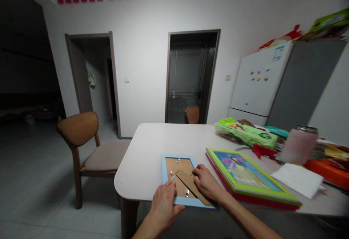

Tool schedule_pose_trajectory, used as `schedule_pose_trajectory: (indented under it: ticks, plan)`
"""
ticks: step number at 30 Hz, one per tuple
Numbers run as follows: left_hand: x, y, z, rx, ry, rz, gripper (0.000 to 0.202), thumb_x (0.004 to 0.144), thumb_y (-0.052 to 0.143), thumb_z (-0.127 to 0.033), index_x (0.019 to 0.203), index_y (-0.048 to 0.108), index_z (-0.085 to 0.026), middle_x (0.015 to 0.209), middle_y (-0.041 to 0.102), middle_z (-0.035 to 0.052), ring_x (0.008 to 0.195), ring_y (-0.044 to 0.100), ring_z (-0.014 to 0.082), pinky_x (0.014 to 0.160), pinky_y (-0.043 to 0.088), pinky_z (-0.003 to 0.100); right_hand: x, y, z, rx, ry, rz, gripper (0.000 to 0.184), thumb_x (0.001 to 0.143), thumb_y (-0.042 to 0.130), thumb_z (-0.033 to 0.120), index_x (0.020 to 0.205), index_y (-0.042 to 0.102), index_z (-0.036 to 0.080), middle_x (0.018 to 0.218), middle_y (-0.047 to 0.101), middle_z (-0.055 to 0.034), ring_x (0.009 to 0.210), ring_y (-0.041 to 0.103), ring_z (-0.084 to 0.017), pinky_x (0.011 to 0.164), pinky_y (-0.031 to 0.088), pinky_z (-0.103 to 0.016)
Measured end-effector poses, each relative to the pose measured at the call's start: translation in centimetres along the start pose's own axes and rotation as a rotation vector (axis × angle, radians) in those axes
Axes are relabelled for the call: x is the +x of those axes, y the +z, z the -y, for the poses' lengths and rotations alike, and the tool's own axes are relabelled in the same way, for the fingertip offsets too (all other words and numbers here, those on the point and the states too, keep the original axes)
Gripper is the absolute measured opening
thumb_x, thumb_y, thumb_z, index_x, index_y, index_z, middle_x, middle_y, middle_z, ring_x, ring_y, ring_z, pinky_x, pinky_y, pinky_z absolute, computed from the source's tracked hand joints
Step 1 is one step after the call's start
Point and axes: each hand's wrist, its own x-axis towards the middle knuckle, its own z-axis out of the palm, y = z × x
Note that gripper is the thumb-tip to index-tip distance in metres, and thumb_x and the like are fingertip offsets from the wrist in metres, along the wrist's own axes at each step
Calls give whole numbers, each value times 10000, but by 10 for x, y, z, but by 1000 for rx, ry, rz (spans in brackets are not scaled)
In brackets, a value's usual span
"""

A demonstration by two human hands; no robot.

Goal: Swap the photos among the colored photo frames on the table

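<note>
A light blue picture frame (164,170) lies face down at the table's front edge, its brown backing board (170,163) showing. Small metal clips (187,193) sit around the board, and a brown stand leg (188,181) slants across it. My left hand (164,202) grips the frame's lower left corner, fingers on the left side and thumb by the bottom edge. Over the right side, my right hand (206,183) has its fingers curled, with the fingertips at the board's edge beside a small clip (190,174). Its palm hides part of the right border.
Right of my hands, a green picture frame (231,182) with a picture of a figure in a dress lies on a red one (261,199). Beyond are a green package (245,133), a pink jar (300,144) and white paper (298,179). A chair (106,155) stands left of the white table (136,159).
</note>
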Motion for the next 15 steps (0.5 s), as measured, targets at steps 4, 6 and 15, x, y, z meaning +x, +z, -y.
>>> schedule_pose_trajectory:
  ticks: [4,6,15]
  plan:
    - [-1,1,1,-6,12,-10,480,670,603,-317,1100,454,-166,1196,472,58,1109,389,193,953,274,301,-1,-3,0,-49,2,1,306,728,353,191,894,605,143,904,510,-87,858,464,-169,797,312,-264]
    - [-1,1,1,-7,2,0,503,673,598,-314,1123,439,-156,1215,455,70,1124,377,202,962,266,316,0,-4,5,-100,4,-10,307,729,370,204,922,604,159,945,525,-96,889,453,-190,791,305,-286]
    - [-1,2,4,-39,-10,19,548,662,611,-286,1154,412,-148,1220,446,88,1127,375,208,973,265,320,13,9,65,-73,-243,110,245,766,389,207,861,614,230,911,556,-50,892,434,-175,757,272,-286]
